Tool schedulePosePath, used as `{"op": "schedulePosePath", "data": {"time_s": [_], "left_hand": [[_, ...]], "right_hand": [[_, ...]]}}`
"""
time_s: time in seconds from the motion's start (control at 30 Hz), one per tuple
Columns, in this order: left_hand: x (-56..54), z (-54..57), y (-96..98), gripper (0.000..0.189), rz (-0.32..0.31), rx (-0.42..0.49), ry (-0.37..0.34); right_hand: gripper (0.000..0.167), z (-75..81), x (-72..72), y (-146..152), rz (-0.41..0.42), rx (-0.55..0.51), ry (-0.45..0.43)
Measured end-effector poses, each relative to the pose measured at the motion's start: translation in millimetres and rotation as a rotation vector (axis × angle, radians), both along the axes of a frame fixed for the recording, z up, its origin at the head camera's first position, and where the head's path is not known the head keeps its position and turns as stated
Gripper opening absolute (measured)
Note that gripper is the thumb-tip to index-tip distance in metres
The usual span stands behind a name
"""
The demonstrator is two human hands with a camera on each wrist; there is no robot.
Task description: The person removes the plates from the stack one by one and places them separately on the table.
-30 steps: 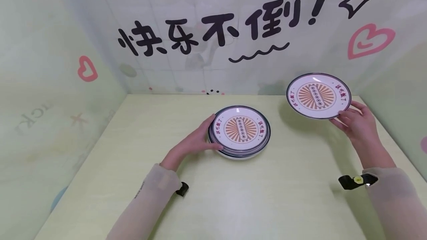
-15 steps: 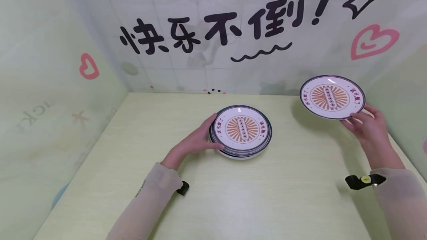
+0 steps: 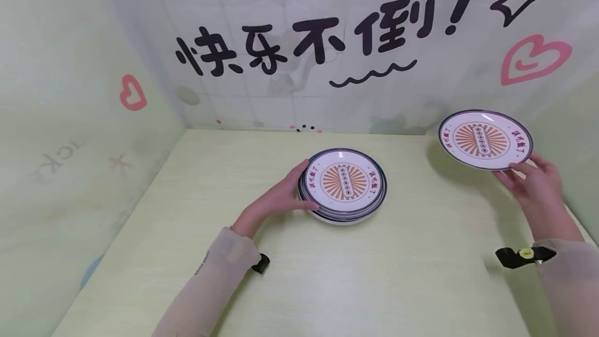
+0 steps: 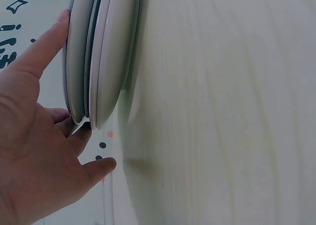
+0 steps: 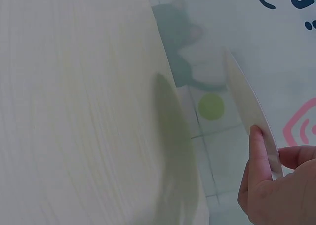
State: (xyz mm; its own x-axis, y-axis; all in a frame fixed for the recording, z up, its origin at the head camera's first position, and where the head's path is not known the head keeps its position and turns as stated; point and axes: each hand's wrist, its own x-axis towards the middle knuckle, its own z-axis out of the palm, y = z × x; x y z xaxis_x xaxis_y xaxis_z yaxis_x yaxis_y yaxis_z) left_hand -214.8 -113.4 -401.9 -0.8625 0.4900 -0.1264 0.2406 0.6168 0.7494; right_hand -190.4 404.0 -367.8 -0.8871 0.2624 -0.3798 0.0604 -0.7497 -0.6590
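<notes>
A stack of several white plates [image 3: 345,182] with dark rims and an orange sunburst print sits on the table. My left hand [image 3: 283,196] holds the left side of this stack, thumb on the near rim and fingers farther along the edge. In the left wrist view the stacked plates [image 4: 91,52] show edge-on, with the lower fingers of the left hand [image 4: 44,156] partly under the upper rims. My right hand [image 3: 542,191] pinches a matching plate [image 3: 486,140] by its right rim, above the table. The right wrist view shows this plate [image 5: 243,94] raised and tilted.
The pale wood table [image 3: 299,274] runs back to a printed wall [image 3: 262,103] with black characters and a pink heart. Side walls [image 3: 70,118] stand at left and right. Black wrist straps [image 3: 525,257] sit at both cuffs.
My right hand has carried its plate to the right, away from the stack, and slightly lower. The left hand stays on the stack; the whole head view has shifted a little.
</notes>
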Motion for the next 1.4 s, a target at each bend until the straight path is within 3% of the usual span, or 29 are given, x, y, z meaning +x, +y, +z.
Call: {"op": "schedulePosePath", "data": {"time_s": [0.27, 0.87, 1.13, 1.4], "left_hand": [[1.1, -3.3, 7.6, 0.12, -0.015, 0.009, -0.005], [-1.5, -2.8, 2.6, 0.119, 0.0, -0.007, -0.004], [-1.2, -1.4, 1.2, 0.12, 0.006, -0.012, -0.006], [-0.8, -0.4, -0.7, 0.12, 0.007, -0.012, -0.001]], "right_hand": [[0.054, -5.0, 8.6, 17, -0.025, 0.013, 0.048], [0.058, -14.1, 10.8, 23, -0.036, 0.1, -0.067], [0.055, -22.9, 11.3, 25, -0.005, 0.07, -0.017], [0.056, -29.9, 5.2, 28, -0.034, 0.081, -0.06]]}}
